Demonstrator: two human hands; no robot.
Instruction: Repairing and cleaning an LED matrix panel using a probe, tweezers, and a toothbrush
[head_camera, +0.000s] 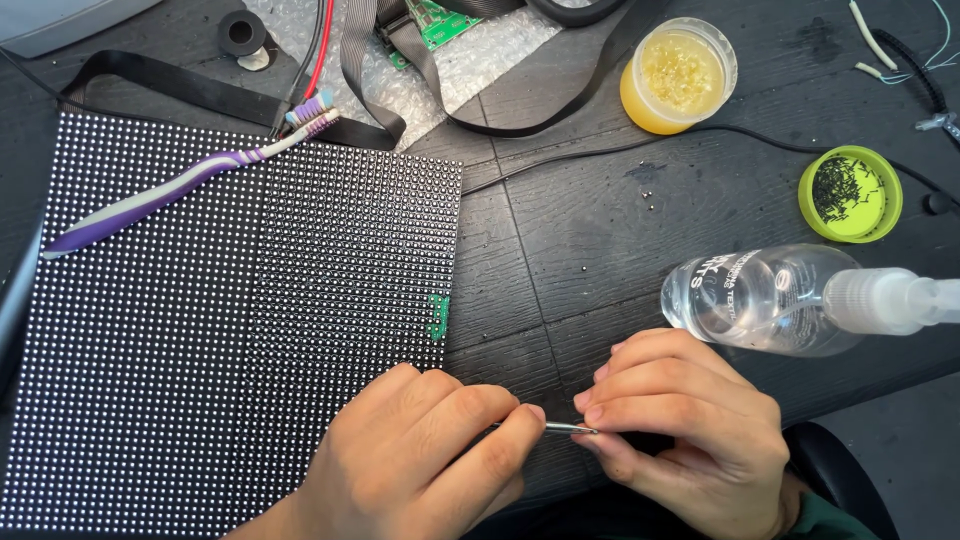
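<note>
Item in hand: thin silver metal tweezers (560, 428), lying level between the two hands at the near edge of the dark wooden table (600, 230), just off the right border of the panel.

Left hand (430, 450): fingers curled, thumb and forefinger pinched on the left end of the tweezers; the wrist rests over the lower right part of the panel.

Right hand (690, 420): fingers bent inward, fingertips (590, 405) closed around the tweezers' right end, where the tips are hidden.

Beneath and left: large black rectangular LED dot-matrix panel (200, 330), flat on the table; a small patch of bare green board (438, 318) shows at its right edge.

On the panel's upper left: purple and white plastic toothbrush (180, 185), lying diagonally, bristle head toward the top.

Just beyond the right hand: clear plastic spray bottle (770, 300), on its side, nozzle pointing right.

Farther right: lime green round lid (850, 194) holding small dark bits.

Top centre-right: open round yellow tub of amber paste (678, 75).

Top centre: sheet of bubble wrap (480, 55) bearing a green circuit board (440, 20), crossed by flat grey ribbon cable (370, 100) and red and black wires (318, 50).
</note>
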